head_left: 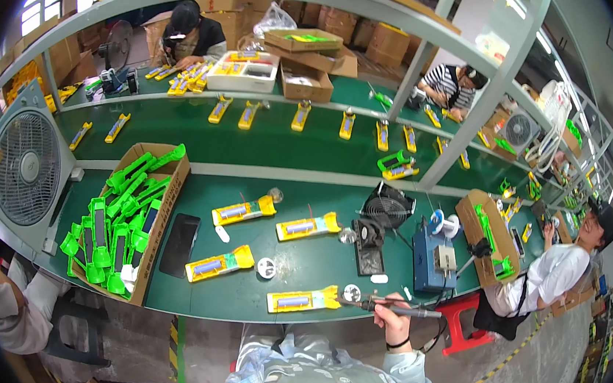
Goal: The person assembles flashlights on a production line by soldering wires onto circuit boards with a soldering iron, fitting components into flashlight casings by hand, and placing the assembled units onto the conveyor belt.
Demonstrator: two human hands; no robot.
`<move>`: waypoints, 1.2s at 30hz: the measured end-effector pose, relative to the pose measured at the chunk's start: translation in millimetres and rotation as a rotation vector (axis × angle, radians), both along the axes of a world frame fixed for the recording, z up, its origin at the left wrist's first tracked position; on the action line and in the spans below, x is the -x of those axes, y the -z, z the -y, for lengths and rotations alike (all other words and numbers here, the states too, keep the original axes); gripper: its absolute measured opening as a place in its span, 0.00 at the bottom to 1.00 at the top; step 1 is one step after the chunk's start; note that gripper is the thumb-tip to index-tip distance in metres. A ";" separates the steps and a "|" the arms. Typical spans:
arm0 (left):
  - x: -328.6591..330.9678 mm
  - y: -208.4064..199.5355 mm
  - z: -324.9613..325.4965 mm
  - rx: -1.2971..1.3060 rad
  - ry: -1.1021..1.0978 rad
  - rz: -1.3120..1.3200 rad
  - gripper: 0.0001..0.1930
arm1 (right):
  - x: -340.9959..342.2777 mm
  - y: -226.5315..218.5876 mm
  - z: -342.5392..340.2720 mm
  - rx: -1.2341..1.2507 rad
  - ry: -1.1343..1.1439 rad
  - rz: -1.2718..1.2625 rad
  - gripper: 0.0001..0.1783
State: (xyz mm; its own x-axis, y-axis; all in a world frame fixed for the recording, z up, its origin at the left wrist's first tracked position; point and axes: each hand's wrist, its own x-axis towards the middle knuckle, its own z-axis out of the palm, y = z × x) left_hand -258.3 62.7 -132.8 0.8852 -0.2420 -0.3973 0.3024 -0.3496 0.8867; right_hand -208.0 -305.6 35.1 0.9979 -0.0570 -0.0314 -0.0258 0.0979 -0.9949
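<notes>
My right hand (393,321) is closed around a soldering iron (423,312) at the bench's front edge. The iron points left, its tip close to the right end of a yellow flashlight-like housing (304,300) holding a blue cylindrical battery; whether they touch is too small to tell. A round white-and-silver disc (351,292) lies beside the tip. Three similar yellow housings lie beyond, one at left (220,263), one farther back (243,211), and one in the middle (308,227). My left hand does not show.
A carton of green housings (183,171) and a grey fan (24,167) stand at left. A dark phone-like slab (180,246) lies beside the carton. At right are a small black fan (387,206), a blue soldering station (424,261) and another carton (474,249). Other people sit around the benches.
</notes>
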 end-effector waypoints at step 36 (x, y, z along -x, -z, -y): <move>-83.5 -97.8 120.8 0.046 0.098 0.449 0.12 | 12.9 46.1 21.1 -0.042 0.136 -0.071 0.12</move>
State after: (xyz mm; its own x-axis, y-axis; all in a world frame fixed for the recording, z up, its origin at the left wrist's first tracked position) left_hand -174.9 -58.1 -34.9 0.9393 -0.3414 0.0335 -0.1479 -0.3148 0.9376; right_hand -220.9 -326.7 -11.0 0.9762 -0.1890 -0.1064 -0.0791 0.1467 -0.9860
